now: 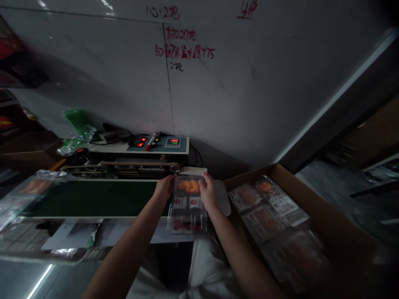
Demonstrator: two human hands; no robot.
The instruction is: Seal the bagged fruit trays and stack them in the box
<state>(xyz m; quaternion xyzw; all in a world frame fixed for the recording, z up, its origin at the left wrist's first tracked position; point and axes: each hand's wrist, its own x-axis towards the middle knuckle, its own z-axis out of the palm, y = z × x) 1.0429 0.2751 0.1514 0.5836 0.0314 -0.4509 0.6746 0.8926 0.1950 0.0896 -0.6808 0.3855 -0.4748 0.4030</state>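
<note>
Both my hands hold a clear plastic packet (pixel 188 203) with orange pieces and red-and-white labels inside. My left hand (pixel 164 187) grips its upper left corner and my right hand (pixel 208 192) grips its upper right edge. The packet lies at the right end of a green conveyor belt (pixel 93 198), in front of a sealing machine (pixel 137 154) with red lights and a lit number display.
A cardboard box (pixel 314 195) at my right holds several similar packets (pixel 268 207). Another packet (pixel 34 187) lies at the belt's left end. Papers, a clip and plastic lie on the near ledge (pixel 77 236). A white wall with red writing stands behind.
</note>
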